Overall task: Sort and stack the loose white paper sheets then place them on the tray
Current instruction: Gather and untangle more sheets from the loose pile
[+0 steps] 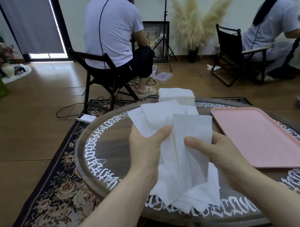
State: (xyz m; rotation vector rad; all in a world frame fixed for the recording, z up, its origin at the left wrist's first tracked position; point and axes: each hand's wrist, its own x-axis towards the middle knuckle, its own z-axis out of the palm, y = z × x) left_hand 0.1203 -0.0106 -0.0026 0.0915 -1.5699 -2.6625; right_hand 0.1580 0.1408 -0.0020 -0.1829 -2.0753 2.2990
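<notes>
Above the middle of a round dark table (110,138) I hold a loose bunch of white paper sheets (165,118). My left hand (146,147) grips the bunch from the left, thumb on top. My right hand (215,150) pinches one sheet (192,128) at the front of the bunch. More loose sheets (196,194) lie fanned on the table under my hands. A neat stack of white sheets (176,95) stands at the table's far edge. The pink tray (261,135) lies to the right on the table, with nothing in it.
Two people sit on folding chairs beyond the table, one (113,31) straight ahead with their back to me, one (272,23) at far right. A white device (86,117) and cables lie on the floor by the patterned rug (50,196).
</notes>
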